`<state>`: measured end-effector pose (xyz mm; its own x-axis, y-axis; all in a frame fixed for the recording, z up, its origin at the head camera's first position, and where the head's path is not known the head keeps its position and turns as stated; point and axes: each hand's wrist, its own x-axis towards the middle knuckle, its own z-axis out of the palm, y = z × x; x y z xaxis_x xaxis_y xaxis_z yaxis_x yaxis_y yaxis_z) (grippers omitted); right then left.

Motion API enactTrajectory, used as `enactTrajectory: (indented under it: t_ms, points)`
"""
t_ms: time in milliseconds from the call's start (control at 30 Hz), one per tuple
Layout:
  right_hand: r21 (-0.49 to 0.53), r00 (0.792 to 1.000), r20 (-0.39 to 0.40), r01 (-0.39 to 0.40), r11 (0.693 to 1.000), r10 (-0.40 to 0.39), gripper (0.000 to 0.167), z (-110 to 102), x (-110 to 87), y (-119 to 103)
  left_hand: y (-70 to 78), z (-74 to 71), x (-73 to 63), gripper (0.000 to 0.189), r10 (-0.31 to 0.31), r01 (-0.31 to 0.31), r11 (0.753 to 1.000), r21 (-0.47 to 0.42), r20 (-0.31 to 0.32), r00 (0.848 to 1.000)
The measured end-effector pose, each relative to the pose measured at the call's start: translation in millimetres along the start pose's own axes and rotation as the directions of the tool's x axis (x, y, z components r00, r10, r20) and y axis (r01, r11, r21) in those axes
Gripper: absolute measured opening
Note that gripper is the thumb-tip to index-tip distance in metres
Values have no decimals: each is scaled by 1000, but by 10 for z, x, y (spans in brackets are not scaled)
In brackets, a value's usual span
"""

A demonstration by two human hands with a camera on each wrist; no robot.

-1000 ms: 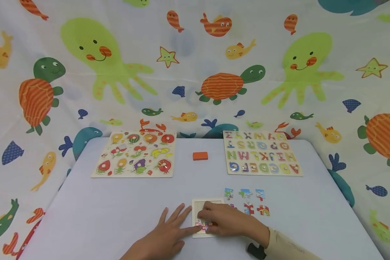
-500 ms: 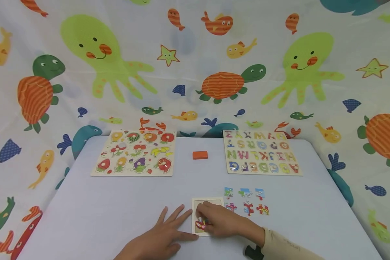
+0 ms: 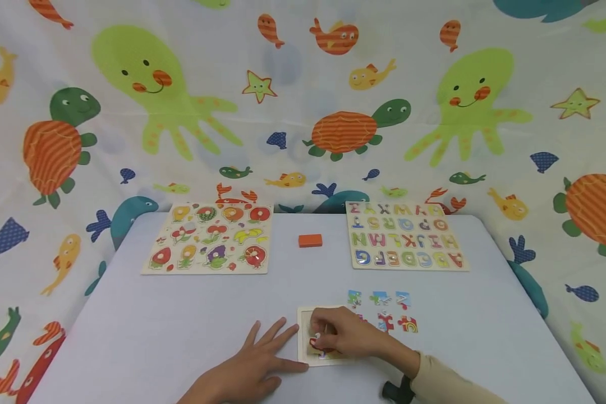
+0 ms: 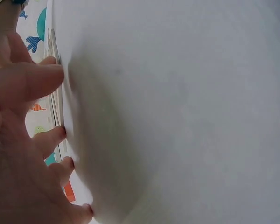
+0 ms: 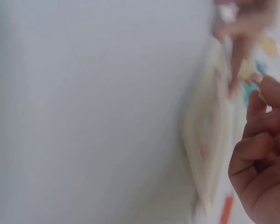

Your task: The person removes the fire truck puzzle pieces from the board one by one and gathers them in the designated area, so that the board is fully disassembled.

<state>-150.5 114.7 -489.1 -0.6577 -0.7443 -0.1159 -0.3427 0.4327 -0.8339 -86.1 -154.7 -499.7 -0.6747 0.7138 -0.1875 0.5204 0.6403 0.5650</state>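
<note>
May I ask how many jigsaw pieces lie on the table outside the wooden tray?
6: far left piece, far middle piece, far right piece, near left piece (partly behind the right hand), near middle piece, near right piece. Others may be hidden.

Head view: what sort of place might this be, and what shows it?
Likely a children's play or learning corner, though possibly staged: a fruit board and an alphabet board lie on the table, before a cloth printed with cartoon sea animals.

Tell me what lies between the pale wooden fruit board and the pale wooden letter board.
In the head view, an orange rectangular block lies on the white tabletop between them, touching neither.
</note>
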Motion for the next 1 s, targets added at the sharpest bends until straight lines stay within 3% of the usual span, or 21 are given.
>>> enactTrajectory:
  t_ms: [233,333,433,600,733,867,1000]
  points:
    - [-72,995,-54,-86,994,82,22,-334,-443,171,38,1,16,52,-43,43,999,6,15,999]
    - [-102,995,-41,-100,990,97,23,-326,-573,256,38,-1,7,52,-57,56,998,11,13,998]
    - [-164,991,-75,-121,979,110,22,-277,-642,302,36,-1,8,53,-57,57,998,8,12,998]
    - [-348,984,-155,-138,927,89,19,-208,-666,312,35,7,19,53,-58,58,998,-8,12,998]
    - [-461,986,-158,-123,879,55,16,-184,-672,292,35,15,19,53,-63,63,998,-9,11,998]
    - [-566,988,-154,-78,820,-13,23,-165,-684,265,40,19,25,53,-60,61,998,-16,11,998]
    - [-585,994,-57,45,810,-96,37,-177,-585,223,37,12,26,52,-55,55,998,-10,11,998]
